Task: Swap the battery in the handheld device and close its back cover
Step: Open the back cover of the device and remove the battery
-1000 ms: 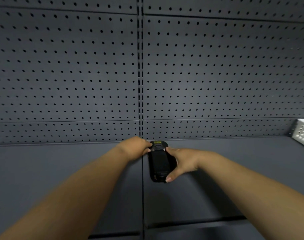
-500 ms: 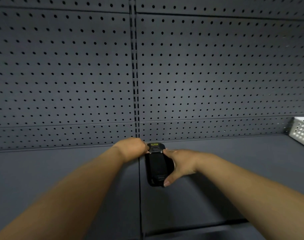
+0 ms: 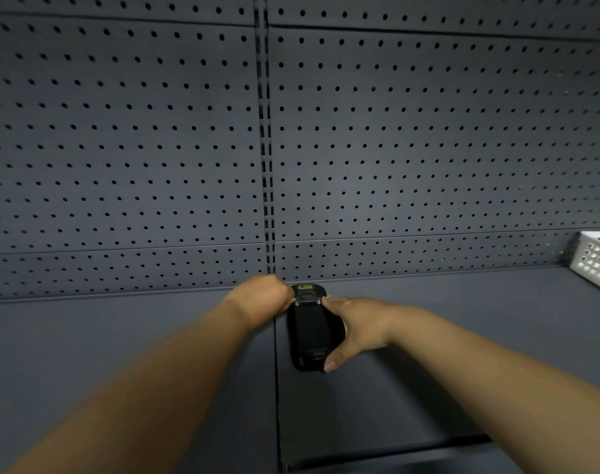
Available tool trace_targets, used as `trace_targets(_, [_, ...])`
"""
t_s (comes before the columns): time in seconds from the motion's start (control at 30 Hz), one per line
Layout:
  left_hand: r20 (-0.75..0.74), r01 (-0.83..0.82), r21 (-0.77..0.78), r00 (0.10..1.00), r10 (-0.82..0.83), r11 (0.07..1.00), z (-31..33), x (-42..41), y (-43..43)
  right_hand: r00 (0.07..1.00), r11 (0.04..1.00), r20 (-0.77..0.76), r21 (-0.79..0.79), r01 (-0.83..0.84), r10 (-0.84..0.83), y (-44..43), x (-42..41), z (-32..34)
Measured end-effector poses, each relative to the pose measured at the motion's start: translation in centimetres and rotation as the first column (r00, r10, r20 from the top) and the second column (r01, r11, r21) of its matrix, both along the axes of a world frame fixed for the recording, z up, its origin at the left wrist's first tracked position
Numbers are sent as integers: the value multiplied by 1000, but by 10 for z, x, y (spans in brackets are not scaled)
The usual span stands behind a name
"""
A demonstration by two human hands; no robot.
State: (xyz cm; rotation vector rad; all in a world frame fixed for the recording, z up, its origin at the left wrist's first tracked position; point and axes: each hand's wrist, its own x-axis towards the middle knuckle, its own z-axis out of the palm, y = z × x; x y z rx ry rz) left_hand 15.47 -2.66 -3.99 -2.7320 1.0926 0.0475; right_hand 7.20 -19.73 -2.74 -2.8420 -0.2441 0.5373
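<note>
Two bare forearms reaching in from the bottom edge. Right hand (image 3: 356,328) wrapped round the right side of the black device (image 3: 309,331), thumb at its near end. Left hand (image 3: 262,299) curled, pinching at the far top corner. Device lying flat on the grey shelf (image 3: 120,354), close to the pegboard (image 3: 394,148). White basket (image 3: 596,260) way off right.
</note>
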Motion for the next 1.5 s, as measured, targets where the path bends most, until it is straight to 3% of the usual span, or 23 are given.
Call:
trace_targets(0.13, [-49,-45,-142,998,39,989,-7,-2,6,1000,1000,-11,8,-12,12,0,1,1])
trace_targets(0.27, [-214,-85,-214,976,38,973,-2,-19,15,999,1000,-50,-12,14,-15,1,7,7])
trace_targets(0.47, [-427,-148,-219,903,42,964,-8,-33,25,989,997,145,-69,25,-14,11,12,10])
trace_targets(1.13, [-461,-221,-315,886,55,923,2,-54,19,977,991,163,27,133,-136,25,28,0])
trace_targets(1.33, [-469,-238,-336,881,57,911,-1,-53,19,967,966,158,201,164,-198,22,29,1])
trace_targets(1.5, [-491,-251,-325,869,64,912,-2,-50,20,961,770,-19,593,234,-277,10,32,12])
